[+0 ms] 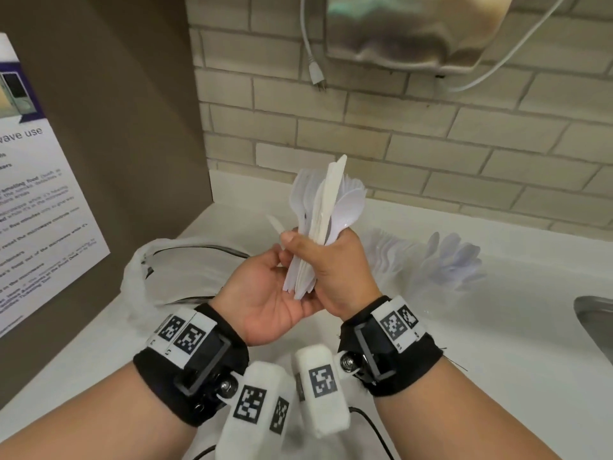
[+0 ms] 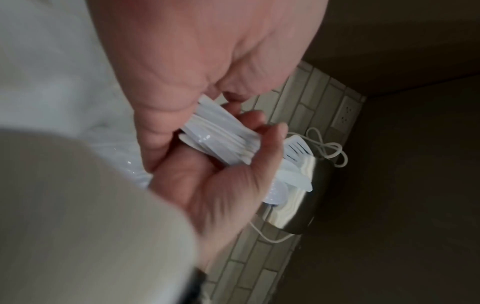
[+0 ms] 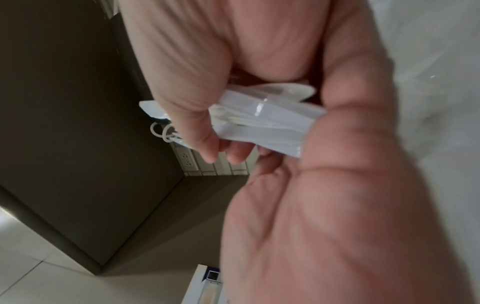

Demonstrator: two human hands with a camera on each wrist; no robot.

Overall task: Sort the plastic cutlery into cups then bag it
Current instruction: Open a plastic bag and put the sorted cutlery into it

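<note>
Right hand point(image 1: 335, 263) grips a mixed cutlery bundle point(image 1: 323, 207) by its handles, long axis near upright, heads fanned above the fist. Left hand point(image 1: 265, 293) lies cupped and relaxed under the handle ends, touching them. Plastic bag point(image 1: 156, 280) lies on the tabletop point(image 1: 497, 343) just left of the hands, nearer the left hand. More cutlery point(image 1: 447, 260) stands right of them.

Bare forearms, no sleeves. Black wristband point(image 1: 195, 390) behind left hand point(image 1: 265, 293), another point(image 1: 391, 353) behind right hand point(image 1: 335, 270). Each carries white square-code tags, black bracket, silver screw, white padded camera pod with cable.
</note>
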